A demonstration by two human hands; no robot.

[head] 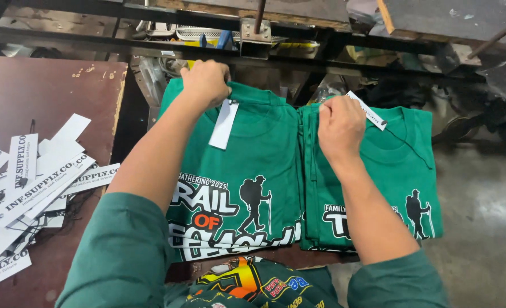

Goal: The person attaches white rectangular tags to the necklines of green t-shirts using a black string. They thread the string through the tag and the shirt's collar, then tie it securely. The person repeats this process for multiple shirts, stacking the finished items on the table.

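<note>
Fingers of the left hand (205, 81) curl shut at the collar of the left green shirt stack (238, 171), pinching by a white hang tag (224, 124) that dangles below. Right hand (339, 126) is closed too, gripping a second white tag (367, 110) at the collar of the right green shirt stack (401, 171). Both forearms reach forward, wrists bent down. 2 stacks touch. Loose tags (30, 182) lie on the brown table (42, 91) at left.

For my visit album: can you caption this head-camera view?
Left hand at the collar of a folded green T-shirt with a white tag; right hand on the neighbouring stack.
</note>
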